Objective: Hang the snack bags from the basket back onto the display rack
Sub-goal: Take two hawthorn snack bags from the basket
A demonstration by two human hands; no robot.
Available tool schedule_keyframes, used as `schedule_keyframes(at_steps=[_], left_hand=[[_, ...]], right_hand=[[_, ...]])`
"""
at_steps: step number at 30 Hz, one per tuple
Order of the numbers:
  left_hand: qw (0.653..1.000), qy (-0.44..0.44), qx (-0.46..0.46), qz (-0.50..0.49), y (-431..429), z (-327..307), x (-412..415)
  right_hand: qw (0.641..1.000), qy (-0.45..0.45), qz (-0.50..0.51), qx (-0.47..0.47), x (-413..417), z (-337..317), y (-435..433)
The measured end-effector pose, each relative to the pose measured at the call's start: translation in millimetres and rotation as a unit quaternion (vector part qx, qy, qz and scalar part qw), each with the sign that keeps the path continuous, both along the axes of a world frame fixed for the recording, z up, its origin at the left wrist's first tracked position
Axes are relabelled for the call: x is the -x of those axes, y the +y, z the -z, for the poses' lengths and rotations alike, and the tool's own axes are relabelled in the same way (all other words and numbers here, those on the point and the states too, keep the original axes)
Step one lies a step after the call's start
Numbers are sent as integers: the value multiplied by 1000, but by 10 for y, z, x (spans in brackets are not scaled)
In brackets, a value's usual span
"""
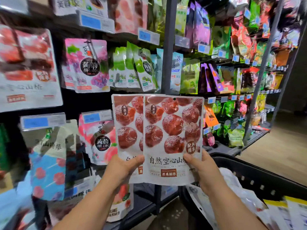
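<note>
A shop: price tags and hanging snack bags line racks.

The rack carries hanging bags left and right of its grey post. Low right of the post, a black basket holds loose bags; wood floor lies farther right.

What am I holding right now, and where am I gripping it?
The left hand pinches the rear snack bag near its bottom edge. The right hand pinches the overlapping front snack bag at its lower right.
</note>
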State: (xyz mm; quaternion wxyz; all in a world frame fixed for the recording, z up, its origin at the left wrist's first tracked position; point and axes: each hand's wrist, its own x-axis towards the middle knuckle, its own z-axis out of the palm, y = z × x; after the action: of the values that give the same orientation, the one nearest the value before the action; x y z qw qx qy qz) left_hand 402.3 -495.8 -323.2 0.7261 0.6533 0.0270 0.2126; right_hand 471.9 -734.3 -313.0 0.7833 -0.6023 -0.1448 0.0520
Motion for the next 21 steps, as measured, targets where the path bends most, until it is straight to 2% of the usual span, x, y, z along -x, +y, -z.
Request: schedule_keyframes(at_steps=[5, 12, 19, 21], left_hand=[[999, 3, 31, -35, 374, -75, 170], [994, 6, 15, -104, 772, -123, 312], [987, 6, 8, -161, 1126, -277, 428], [985, -20, 9, -170, 1224, -355, 466]], right_hand=[[998, -24, -58, 24, -12, -97, 412], [984, -42, -158, 69, -117, -178, 830], [983, -82, -161, 21, -185, -294, 1319], [979, -94, -179, 5, -210, -355, 1466]])
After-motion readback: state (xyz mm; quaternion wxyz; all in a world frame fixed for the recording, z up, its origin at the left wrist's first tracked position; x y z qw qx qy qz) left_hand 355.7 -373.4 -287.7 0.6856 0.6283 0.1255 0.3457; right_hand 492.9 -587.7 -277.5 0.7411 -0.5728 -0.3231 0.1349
